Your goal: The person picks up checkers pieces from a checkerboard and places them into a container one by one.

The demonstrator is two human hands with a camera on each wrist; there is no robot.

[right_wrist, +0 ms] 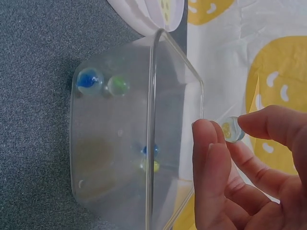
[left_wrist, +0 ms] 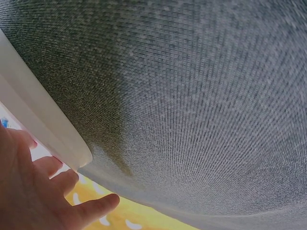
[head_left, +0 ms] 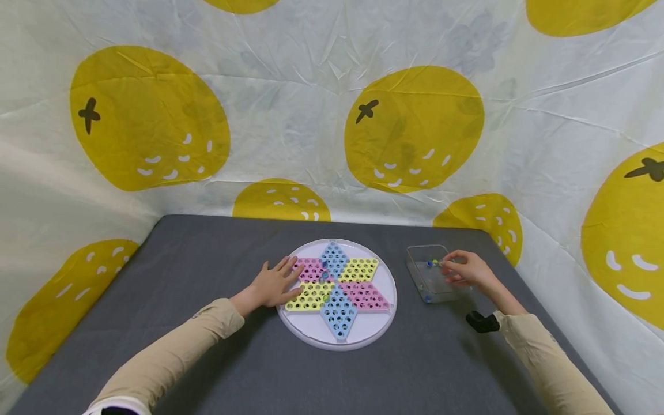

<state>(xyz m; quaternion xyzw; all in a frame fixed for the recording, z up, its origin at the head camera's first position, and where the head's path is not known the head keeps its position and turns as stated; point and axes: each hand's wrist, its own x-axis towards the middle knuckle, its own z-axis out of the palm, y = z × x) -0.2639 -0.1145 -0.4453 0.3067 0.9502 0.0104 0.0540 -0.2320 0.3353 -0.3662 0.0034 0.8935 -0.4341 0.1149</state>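
In the head view a round white Chinese checkers board (head_left: 383, 329) lies on the table, its star in pink, yellow and blue. Several marbles (head_left: 325, 275) sit in holes left of its centre. My left hand (head_left: 276, 283), fingers spread, rests over the board's left edge. To the right, a clear plastic box (head_left: 441, 296) holds several loose marbles. My right hand (head_left: 467, 269) is at the box's right rim. Between thumb and fingers it pinches a clear glass marble (right_wrist: 233, 129) with a yellowish swirl. The right wrist view also shows a blue marble (right_wrist: 89, 80) and a green marble (right_wrist: 118, 85) inside the box.
A dark grey cloth (head_left: 218, 340) covers the table. Behind it hangs a white curtain (head_left: 290, 132) printed with large yellow fruit. A small black object (head_left: 482, 322) is at the right sleeve's cuff.
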